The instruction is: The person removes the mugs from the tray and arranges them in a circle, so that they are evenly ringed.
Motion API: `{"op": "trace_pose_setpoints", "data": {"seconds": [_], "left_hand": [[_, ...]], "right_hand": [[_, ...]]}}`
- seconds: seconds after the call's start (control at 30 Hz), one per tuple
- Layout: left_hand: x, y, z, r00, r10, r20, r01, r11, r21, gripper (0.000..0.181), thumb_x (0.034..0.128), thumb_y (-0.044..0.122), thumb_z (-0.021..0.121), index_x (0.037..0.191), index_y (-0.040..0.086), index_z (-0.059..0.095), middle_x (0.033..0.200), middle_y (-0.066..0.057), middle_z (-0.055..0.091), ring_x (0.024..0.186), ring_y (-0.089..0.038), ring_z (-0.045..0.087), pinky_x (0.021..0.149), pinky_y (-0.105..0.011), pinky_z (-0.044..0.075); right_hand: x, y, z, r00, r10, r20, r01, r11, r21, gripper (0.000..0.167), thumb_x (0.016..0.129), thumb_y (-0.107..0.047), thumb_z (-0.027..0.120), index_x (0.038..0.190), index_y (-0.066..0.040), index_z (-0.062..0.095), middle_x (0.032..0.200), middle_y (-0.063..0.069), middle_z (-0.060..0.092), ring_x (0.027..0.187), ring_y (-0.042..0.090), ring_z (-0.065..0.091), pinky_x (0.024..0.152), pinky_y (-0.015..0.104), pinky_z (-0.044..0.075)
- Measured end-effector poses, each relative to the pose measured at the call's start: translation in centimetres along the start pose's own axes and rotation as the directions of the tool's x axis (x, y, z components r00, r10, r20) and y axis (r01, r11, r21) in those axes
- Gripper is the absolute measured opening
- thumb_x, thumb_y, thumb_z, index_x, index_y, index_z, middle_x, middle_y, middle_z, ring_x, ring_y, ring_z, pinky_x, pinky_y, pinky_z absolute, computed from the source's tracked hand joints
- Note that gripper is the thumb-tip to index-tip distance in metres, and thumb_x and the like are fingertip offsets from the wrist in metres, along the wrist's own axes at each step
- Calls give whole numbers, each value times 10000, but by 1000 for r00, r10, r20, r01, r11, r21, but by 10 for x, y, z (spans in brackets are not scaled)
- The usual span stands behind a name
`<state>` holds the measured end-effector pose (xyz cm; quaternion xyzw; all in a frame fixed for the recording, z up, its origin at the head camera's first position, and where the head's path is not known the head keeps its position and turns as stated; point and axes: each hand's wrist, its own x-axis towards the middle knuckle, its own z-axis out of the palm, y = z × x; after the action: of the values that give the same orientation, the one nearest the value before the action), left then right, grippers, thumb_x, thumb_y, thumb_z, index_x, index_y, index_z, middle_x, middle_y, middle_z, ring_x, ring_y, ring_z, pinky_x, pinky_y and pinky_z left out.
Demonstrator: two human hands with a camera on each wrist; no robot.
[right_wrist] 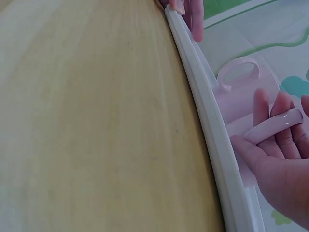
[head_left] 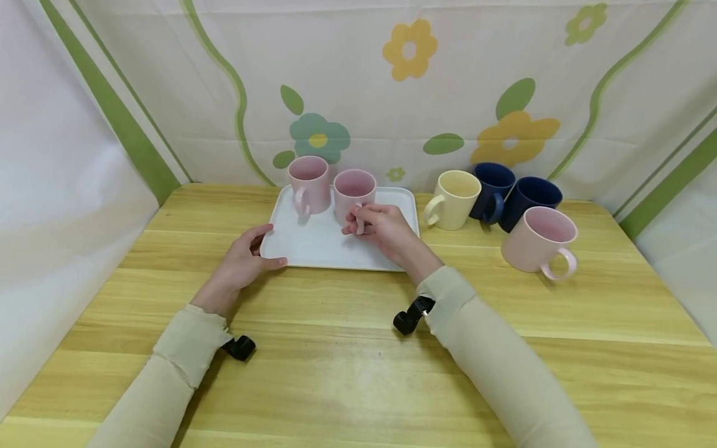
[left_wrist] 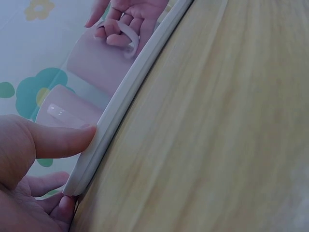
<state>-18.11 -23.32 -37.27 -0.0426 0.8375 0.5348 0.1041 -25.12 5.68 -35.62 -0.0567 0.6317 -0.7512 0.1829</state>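
Observation:
A white tray (head_left: 313,250) lies on the table with two pink mugs on it. My right hand (head_left: 386,233) holds the handle of the nearer pink mug (head_left: 354,186); the right wrist view shows fingers hooked through that handle (right_wrist: 276,126). Beside it, to the left, stands the other pink mug (head_left: 311,180), upright with its handle toward me. At the tray's front left corner, my left hand (head_left: 243,258) grips the rim. Its thumb (left_wrist: 67,140) presses the front edge in the left wrist view, while the other fingers lie round the corner, partly hidden.
Right of the tray, a yellow mug (head_left: 455,202), two dark blue mugs (head_left: 492,180) (head_left: 529,199) and a third pink mug (head_left: 534,242) stand close together on the wooden table (head_left: 336,361). A flowered curtain (head_left: 358,81) hangs along the table's back edge.

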Motion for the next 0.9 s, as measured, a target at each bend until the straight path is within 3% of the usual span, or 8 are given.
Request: {"op": "trace_pose_setpoints", "data": {"seconds": [0.23,0.7,0.9], "left_hand": [[-1,-1,-1,1000,1,-1,-1,1000,11,951,943,98,796,1700,80,219,1725,-216,292,1535,-408,359,1279,-524,321],[0,-1,1,1000,0,3,0,1000,4,957,942,105,796,1703,91,215,1729,-205,287,1536,-402,354,1279,-521,321],[-1,-1,1,1000,2,0,-2,1000,10,950,944,96,791,1700,82,217,1725,-209,292,1529,-406,359,1278,-520,320]], "right_hand": [[-5,3,-1,999,13,-33,-13,1000,13,233,1082,-142,605,1144,64,694,799,1,688,762,138,749,809,238,604],[-22,4,-9,993,-37,-110,44,997,61,215,1057,-147,665,1031,44,760,800,20,729,780,135,754,805,228,616],[-37,-2,-10,991,-58,-117,66,996,64,226,1060,-165,665,923,-25,779,795,22,725,788,143,754,851,242,624]]}}
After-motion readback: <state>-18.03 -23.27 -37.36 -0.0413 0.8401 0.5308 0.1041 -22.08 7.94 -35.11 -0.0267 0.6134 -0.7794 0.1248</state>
